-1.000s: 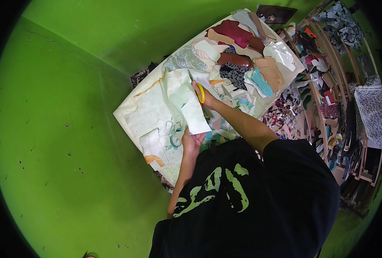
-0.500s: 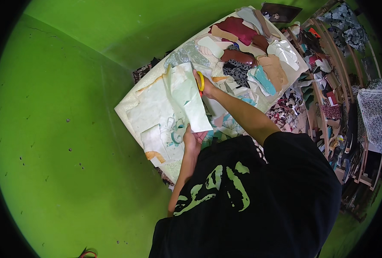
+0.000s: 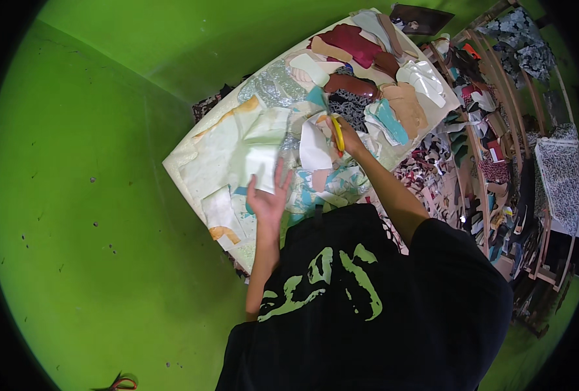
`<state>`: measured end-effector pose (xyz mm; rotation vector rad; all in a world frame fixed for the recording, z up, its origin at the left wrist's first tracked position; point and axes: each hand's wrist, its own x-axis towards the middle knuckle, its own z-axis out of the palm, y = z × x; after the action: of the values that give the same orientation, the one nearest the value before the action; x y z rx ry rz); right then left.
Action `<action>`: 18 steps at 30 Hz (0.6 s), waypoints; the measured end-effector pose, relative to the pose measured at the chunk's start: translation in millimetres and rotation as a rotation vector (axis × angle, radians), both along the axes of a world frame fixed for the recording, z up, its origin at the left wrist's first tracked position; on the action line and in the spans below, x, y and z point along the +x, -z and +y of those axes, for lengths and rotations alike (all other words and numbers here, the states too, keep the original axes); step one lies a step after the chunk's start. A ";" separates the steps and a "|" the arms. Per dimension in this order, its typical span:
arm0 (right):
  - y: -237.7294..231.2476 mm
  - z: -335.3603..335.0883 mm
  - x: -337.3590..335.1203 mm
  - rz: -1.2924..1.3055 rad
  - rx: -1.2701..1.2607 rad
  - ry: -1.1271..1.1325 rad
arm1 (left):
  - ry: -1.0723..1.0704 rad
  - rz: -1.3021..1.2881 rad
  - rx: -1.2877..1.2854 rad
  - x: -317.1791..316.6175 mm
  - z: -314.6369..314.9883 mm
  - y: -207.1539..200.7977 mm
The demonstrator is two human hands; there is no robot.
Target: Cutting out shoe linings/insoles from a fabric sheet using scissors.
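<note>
My right hand (image 3: pixel 350 138) grips a pair of scissors by the yellow handle (image 3: pixel 339 133), over the scraps in the middle of the table. Its blades point away from me, and I cannot make out how far apart they are. My left hand (image 3: pixel 268 201) is open, fingers spread, at the near edge of a pale, whitish-green sheet (image 3: pixel 261 163). The sheet is blurred and seems let go. Under and beside it spreads a larger white sheet (image 3: pixel 211 153) with brownish stained edges. Right of it lies a white cut piece (image 3: pixel 315 148).
On the pale table (image 3: pixel 180 158) lie a dark red piece (image 3: pixel 349 44), a teal piece (image 3: pixel 388 120), tan pieces (image 3: pixel 403 107) and clear plastic (image 3: pixel 273 85). Wooden shelves (image 3: pixel 491 137) crammed with scraps stand at right. Green walls (image 3: pixel 94 195) close off the left.
My left hand has opened off the pale sheet, which has moved left and down onto the larger sheet. My right hand has drawn the scissors away to the right.
</note>
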<state>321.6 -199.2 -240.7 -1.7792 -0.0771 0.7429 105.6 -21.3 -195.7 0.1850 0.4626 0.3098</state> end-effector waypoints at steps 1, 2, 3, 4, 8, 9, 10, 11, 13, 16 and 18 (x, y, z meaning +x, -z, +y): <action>12.4 -21.7 -0.2 -0.003 -0.007 0.019 | -0.065 -0.041 -0.049 10.5 -2.7 -11.8; 22.1 -35.7 -2.4 -0.047 -0.125 0.053 | -0.061 -0.044 -0.050 15.9 0.5 -4.3; 32.3 -48.6 -4.0 -0.090 -0.244 0.089 | -0.017 -0.109 0.111 23.1 4.1 5.7; 29.3 -54.3 -9.3 -0.086 -0.246 0.088 | 0.021 -0.169 0.271 28.8 4.3 16.6; 33.3 -77.8 -21.1 -0.036 -0.330 0.088 | 0.424 0.412 1.111 67.4 -29.0 41.0; 34.0 -74.1 -27.2 -0.023 -0.297 0.086 | 0.413 0.421 1.113 71.9 -32.7 58.9; 34.6 -69.9 -31.4 -0.011 -0.264 0.082 | 0.489 0.469 1.280 75.6 -35.4 77.1; 46.1 -72.0 -32.1 -0.113 -0.242 0.107 | 0.588 0.498 1.449 87.0 -43.8 80.8; 61.0 -70.8 -38.2 -0.038 -0.128 0.161 | 0.603 0.579 1.259 100.1 -54.0 83.2; 84.0 -74.4 -36.2 -0.020 -0.114 0.228 | 0.534 0.707 0.574 119.3 -71.8 49.2; 43.7 -61.9 -48.0 -0.078 -0.201 0.144 | 0.148 0.307 -0.057 102.7 -66.9 45.5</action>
<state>273.6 -261.0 -284.4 -1.9816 0.0761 0.5942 208.3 -88.2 -241.2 0.2108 0.7566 0.1227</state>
